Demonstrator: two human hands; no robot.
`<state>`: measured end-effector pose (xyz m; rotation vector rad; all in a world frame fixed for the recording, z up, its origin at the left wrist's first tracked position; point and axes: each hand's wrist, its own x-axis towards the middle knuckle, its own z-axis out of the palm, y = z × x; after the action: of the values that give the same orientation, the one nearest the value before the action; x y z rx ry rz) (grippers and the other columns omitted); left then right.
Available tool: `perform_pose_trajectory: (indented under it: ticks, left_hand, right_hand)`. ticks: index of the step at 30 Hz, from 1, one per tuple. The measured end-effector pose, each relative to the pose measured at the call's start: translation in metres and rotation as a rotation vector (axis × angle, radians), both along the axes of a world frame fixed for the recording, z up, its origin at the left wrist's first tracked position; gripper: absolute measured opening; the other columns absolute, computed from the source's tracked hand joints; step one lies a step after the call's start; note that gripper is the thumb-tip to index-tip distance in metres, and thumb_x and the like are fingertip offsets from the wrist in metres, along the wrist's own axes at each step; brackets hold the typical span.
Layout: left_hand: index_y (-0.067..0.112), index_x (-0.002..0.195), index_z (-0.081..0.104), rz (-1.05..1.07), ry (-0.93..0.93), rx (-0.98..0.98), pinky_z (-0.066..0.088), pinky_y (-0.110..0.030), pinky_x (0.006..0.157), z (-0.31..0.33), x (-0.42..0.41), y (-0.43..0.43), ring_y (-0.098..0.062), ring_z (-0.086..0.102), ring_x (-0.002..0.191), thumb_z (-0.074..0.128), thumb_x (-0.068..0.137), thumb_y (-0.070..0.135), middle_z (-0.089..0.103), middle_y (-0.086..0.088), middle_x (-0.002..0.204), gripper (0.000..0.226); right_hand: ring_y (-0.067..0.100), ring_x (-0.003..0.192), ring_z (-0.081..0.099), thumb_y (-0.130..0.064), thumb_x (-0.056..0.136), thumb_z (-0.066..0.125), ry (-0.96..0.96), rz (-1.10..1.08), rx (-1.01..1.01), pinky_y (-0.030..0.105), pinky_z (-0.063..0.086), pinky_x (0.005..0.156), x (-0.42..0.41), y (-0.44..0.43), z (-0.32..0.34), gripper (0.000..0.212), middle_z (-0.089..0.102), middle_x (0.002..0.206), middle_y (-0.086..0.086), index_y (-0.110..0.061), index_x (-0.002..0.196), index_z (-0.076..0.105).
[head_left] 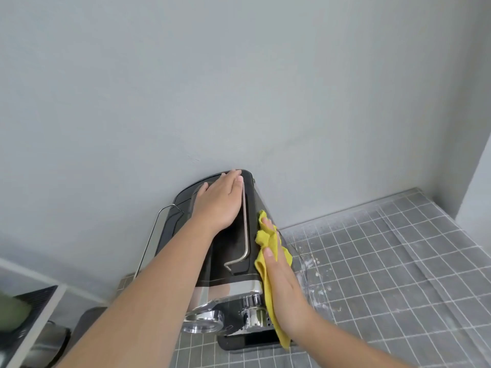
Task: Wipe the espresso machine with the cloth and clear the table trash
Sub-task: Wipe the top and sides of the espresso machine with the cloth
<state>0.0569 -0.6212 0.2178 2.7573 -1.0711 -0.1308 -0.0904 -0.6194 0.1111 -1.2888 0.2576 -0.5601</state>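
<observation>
Cloth (265, 239), yellow and soft, is being pressed against the right side of the machine (228, 248), which is standing on the table (385, 261) with its back close to the wall (239, 88).

In the head view the right hand (287, 288) is lying with its fingers straight against the cloth, and a fold is bunching up over them while the tail is hanging down past the machine's front. The left hand (218, 200) is resting flat on the machine's top, fingers straight and together, reaching to its rear edge just left of the rail (245, 224). It is probably steadying the body.

The machine is looking heavy and rigid, with glossy dark and chrome surfaces that are likely slippery, so bracing it from the top, as the left hand is doing, is the safer hold. The rail and the chrome fittings (204, 324) at its front are probably poorer places to hold. The cloth is limp and light, and it will likely follow the surface only where a palm is backing it.

White specks (313, 264) are lying on the table just right of the machine. Far to the machine's left a dark basket (34, 301) is sitting in a white frame, holding something green (13, 312) that is too blurred to name.
</observation>
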Motion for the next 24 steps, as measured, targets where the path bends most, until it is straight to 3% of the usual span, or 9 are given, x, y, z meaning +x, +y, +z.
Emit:
perform_pose_trajectory:
  ticks: [8, 12, 15, 18, 24]
  left_hand:
    - [0.029, 0.138, 0.043, 0.013, -0.050, -0.050, 0.017, -0.037, 0.118, -0.002, 0.002, -0.005, -0.009, 0.031, 0.140, 0.018, 0.102, 0.034, 0.041, 0.011, 0.148, 0.044]
    - [0.030, 0.124, 0.052, 0.074, -0.077, -0.021, 0.024, -0.038, 0.106, 0.002, 0.005, -0.018, -0.019, 0.038, 0.129, 0.025, 0.099, 0.038, 0.048, 0.005, 0.135, 0.038]
    - [0.026, 0.132, 0.050, 0.043, -0.053, -0.050, 0.022, -0.036, 0.109, -0.001, 0.007, -0.020, -0.018, 0.034, 0.134, 0.025, 0.100, 0.032, 0.043, 0.004, 0.142, 0.041]
    - [0.020, 0.141, 0.042, 0.010, 0.005, -0.087, 0.015, -0.032, 0.119, -0.002, 0.005, -0.019, -0.011, 0.025, 0.144, 0.026, 0.102, 0.026, 0.034, 0.004, 0.154, 0.043]
    - [0.021, 0.143, 0.039, 0.021, 0.095, -0.136, 0.010, -0.034, 0.122, 0.001, 0.000, -0.019, -0.006, 0.019, 0.146, 0.030, 0.101, 0.023, 0.029, 0.007, 0.156, 0.043]
  right_hand:
    - [-0.001, 0.145, 0.009, -0.053, 0.087, 0.026, 0.082, -0.025, 0.020, 0.038, 0.007, 0.122, 0.081, -0.069, 0.014, 0.063, 0.016, 0.157, -0.018, -0.037, 0.147, 0.018]
    - [-0.009, 0.142, 0.003, -0.047, 0.092, 0.029, -0.003, -0.001, -0.028, 0.032, 0.003, 0.121, 0.035, -0.033, 0.012, 0.055, 0.012, 0.155, -0.027, -0.045, 0.145, 0.015]
    - [-0.013, 0.140, -0.001, -0.046, 0.094, 0.027, -0.112, -0.017, -0.049, 0.030, 0.004, 0.120, 0.008, -0.006, -0.004, 0.049, 0.011, 0.149, -0.040, -0.053, 0.141, 0.016]
    - [-0.004, 0.144, 0.008, -0.055, 0.089, 0.030, -0.085, -0.015, -0.016, 0.040, 0.009, 0.121, 0.046, -0.033, 0.000, 0.051, 0.019, 0.154, -0.025, -0.055, 0.139, 0.021]
    - [0.001, 0.145, 0.009, -0.047, 0.087, 0.024, 0.066, -0.016, 0.032, 0.037, 0.007, 0.122, 0.092, -0.075, -0.003, 0.064, 0.017, 0.157, -0.016, -0.033, 0.149, 0.018]
